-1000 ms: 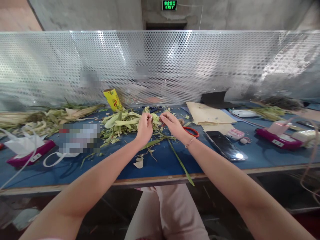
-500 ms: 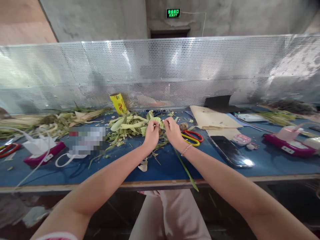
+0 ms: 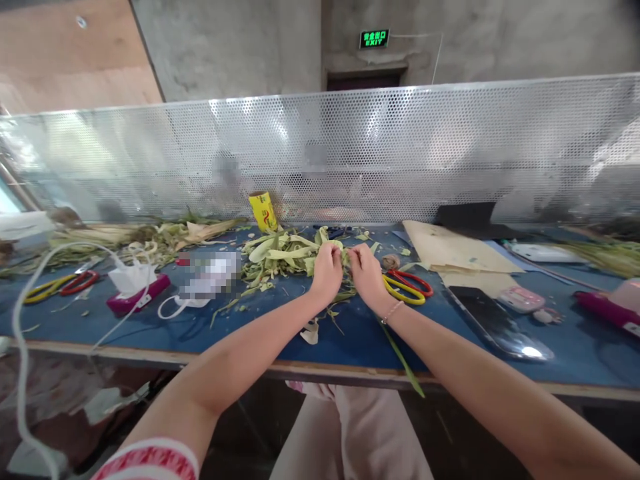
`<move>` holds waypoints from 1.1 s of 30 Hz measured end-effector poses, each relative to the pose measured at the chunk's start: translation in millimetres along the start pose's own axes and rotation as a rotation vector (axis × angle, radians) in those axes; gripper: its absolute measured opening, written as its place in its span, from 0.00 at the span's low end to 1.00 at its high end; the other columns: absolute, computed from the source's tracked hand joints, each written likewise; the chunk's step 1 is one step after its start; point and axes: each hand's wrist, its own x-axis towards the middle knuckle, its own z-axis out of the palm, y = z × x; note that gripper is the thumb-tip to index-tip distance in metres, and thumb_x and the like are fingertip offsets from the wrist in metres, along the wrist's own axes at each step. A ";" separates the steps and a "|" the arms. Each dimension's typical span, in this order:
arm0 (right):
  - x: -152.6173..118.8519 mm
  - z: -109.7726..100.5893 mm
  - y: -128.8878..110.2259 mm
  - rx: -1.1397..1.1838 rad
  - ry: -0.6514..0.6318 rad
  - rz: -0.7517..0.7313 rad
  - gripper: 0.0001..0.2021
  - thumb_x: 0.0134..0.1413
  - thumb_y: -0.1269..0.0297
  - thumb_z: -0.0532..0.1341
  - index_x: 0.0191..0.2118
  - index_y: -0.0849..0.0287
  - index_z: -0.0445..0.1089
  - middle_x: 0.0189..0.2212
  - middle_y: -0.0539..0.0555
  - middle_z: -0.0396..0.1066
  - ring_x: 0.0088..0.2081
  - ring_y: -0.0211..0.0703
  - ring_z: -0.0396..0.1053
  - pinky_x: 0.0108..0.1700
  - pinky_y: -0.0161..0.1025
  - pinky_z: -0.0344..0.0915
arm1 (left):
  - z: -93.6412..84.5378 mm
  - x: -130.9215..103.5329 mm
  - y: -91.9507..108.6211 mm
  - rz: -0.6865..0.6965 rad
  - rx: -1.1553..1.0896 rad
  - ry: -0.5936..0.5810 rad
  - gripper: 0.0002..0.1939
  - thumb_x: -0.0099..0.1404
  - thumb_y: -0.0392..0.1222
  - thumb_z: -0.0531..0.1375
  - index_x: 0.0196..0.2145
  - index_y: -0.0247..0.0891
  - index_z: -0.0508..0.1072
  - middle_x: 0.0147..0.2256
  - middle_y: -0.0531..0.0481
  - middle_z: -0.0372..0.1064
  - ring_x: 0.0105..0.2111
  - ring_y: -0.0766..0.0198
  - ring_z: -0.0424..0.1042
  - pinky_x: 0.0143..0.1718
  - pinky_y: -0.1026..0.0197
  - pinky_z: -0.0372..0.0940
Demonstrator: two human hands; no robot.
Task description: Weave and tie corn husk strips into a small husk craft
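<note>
My left hand and my right hand are close together above the blue table, fingers pinched on a small piece of green leaf between them. Just left of my left hand lies a heap of pale green leaf strips. A long green blade runs from below my right hand over the table's front edge. Right of my right hand are scissors with red and yellow handles and a small brown ball.
A yellow tube stands before the perforated metal screen. Brown paper, a phone and a pink case lie right. Left are a purple power strip, white cables and more scissors.
The view has turned left, so everything appears farther right and more of the table's left side shows. Both hands stay close together, pinched at the leaf.
</note>
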 end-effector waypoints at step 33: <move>10.8 -22.9 6.8 -0.011 -0.037 -0.111 0.09 0.54 0.58 0.47 0.27 0.57 0.56 0.22 0.48 0.58 0.24 0.37 0.56 0.29 0.34 0.53 | -1.7 6.4 5.5 -0.347 -0.741 -0.241 0.13 0.59 0.50 0.50 0.26 0.38 0.55 0.19 0.59 0.51 0.15 0.75 0.52 0.18 0.67 0.50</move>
